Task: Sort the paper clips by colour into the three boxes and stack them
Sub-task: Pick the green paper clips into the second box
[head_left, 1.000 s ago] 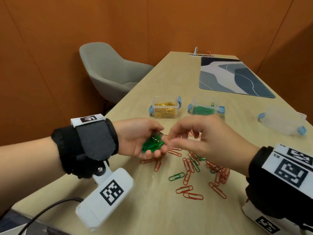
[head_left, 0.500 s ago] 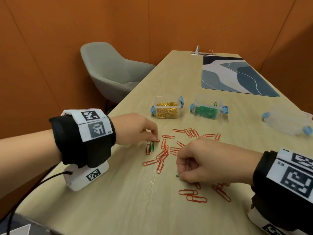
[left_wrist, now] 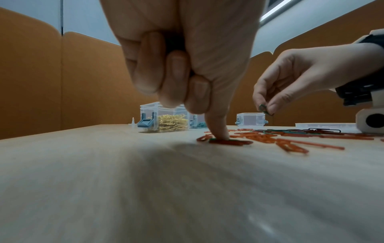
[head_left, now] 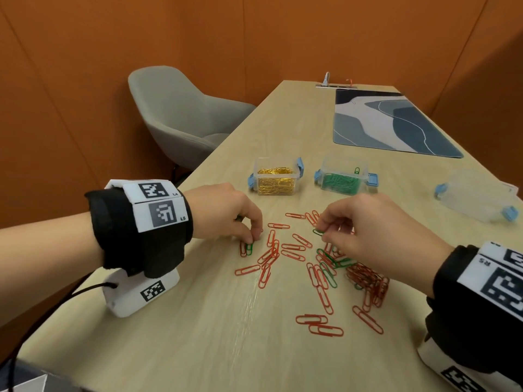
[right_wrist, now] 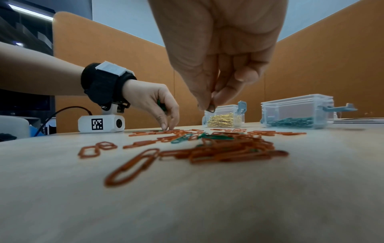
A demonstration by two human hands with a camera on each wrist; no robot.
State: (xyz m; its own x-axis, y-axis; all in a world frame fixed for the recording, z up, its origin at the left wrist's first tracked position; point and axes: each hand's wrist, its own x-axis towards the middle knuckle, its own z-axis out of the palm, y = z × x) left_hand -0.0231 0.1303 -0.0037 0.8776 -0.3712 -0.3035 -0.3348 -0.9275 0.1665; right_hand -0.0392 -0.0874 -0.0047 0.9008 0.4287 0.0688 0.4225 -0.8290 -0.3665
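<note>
Grey chair [head_left: 181, 114] off my left at the wooden table [head_left: 198, 349]. Blue-grey wavy desk mat [head_left: 390, 123] at far end, cable port [head_left: 336, 85] just behind it. Orange walls [head_left: 70, 80] around.

My left grip [left_wrist: 187, 65] has three fingers curled into the palm while its forefinger [left_wrist: 218, 128] presses down on a green paper clip [left_wrist: 214, 140] lying among the red paper clips [left_wrist: 270, 139] on the bench [left_wrist: 145, 189]. My right grip [left_wrist: 290, 78] pinches another green clip [left_wrist: 264, 109] above the scatter. Behind stand a clear box of gold clips [left_wrist: 164, 120] and an empty clear box [left_wrist: 251, 119].
</note>
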